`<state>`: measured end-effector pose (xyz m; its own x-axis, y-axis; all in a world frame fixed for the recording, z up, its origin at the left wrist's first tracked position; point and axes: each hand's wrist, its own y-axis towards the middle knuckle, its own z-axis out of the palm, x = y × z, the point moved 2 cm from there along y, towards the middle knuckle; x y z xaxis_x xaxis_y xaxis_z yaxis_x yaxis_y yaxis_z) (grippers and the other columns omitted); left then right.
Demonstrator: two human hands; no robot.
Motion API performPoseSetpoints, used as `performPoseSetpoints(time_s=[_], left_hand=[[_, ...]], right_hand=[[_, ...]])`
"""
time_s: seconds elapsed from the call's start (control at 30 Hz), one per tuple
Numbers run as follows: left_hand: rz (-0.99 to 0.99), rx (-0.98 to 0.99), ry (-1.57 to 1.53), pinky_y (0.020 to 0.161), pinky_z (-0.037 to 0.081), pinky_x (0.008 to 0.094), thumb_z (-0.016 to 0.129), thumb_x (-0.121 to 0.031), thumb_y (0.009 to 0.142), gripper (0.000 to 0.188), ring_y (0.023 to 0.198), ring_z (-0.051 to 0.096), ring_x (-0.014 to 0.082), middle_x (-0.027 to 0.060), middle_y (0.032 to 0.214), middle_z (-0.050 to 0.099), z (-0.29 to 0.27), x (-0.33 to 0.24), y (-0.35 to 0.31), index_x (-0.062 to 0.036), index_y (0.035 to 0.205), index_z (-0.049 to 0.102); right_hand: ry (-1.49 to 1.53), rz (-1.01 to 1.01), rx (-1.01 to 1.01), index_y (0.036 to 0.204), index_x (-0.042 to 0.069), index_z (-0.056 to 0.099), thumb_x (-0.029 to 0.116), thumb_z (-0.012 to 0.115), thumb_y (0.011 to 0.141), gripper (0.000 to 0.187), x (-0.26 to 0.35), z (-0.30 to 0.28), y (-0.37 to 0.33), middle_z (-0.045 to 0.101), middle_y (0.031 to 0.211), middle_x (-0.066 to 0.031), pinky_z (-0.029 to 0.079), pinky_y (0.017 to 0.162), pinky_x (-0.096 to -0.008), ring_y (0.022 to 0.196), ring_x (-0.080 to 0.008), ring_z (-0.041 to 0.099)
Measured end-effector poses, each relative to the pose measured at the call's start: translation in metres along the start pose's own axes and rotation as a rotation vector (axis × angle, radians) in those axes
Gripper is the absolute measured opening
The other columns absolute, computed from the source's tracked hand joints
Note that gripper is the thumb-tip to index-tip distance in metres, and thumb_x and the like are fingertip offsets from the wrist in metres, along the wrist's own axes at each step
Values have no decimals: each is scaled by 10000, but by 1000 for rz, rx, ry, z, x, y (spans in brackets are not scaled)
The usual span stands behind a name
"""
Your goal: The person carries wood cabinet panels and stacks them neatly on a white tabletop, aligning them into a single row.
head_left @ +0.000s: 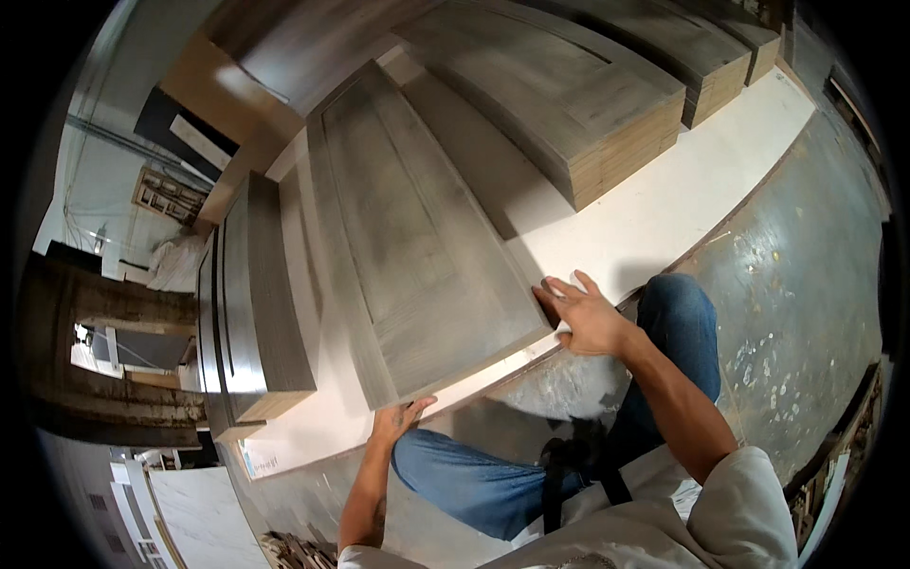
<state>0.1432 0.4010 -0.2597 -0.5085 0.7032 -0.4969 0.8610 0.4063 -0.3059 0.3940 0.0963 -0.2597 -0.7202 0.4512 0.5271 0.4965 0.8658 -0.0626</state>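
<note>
A grey-brown wooden cabinet door (417,228) with a recessed centre panel lies lengthwise in front of me, its near end toward my knees. My left hand (396,420) is at the near left corner, gripping the near edge from below; part of its palm is hidden under the door. At the near right corner is my right hand (592,318), with its fingers spread and reaching along the door's right edge. That hand's thumb is by the corner, and a dark gap shows beside the fingers.
A white board (739,142) underlies the doors. Stacks of similar doors stand at the right (626,161) and left (275,313). Paint-spotted concrete floor (796,256) stretches to the right. Wood scraps (294,550) lie at the lower left. My bent knees (678,313) are close to the board's edge.
</note>
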Motion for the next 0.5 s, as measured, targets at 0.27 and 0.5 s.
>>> performPoseSetpoints(time_s=[0.27,0.5], left_hand=[[-418,588,307,1084,338,333,370,-570,955,545,1328,417,252,127,1452,435,-11,-9,2,-328,1444,388],[-346,190,-59,888,491,347,775,-551,717,659,1028,629,299,164,1114,674,-12,7,20,-18,1091,674]], right_hand=[[67,-21,-152,1417,-89,321,382,635,834,813,4,22,2,456,1409,-213,76,1160,-517,1375,-259,361],[54,-57,-248,1380,-127,356,395,631,824,811,4,26,16,492,1376,-211,95,1143,-506,1333,-272,419]])
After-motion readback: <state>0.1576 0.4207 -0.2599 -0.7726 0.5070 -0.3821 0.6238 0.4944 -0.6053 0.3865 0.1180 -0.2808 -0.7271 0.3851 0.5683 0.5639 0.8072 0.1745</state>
